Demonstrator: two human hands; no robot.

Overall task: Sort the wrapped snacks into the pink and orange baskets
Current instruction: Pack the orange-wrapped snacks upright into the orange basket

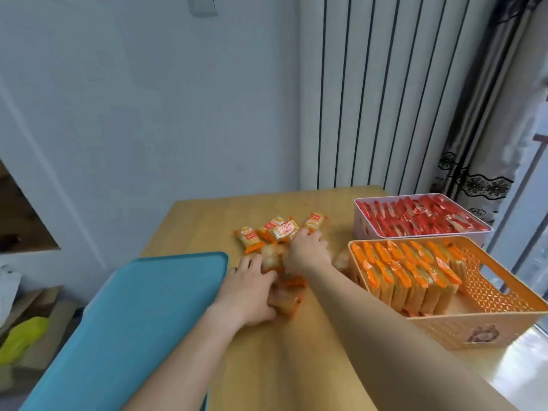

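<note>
Left hand (252, 292) of mine grips wrapped snacks (286, 302); right hand (308, 250) fingers curl over others (grip unclear), orange basket (522, 295) right of them.

A pale blue-grey wall (148, 114) meets a white panel (385, 99) ribbed with dark vertical stripes. A lace-trimmed curtain (480, 173) hangs beside a bright window (530, 232). Daylight glares on the wooden worktop (207, 221). Cardboard (38, 310) and a yellow-green bag (20, 339) lie lower left.
</note>
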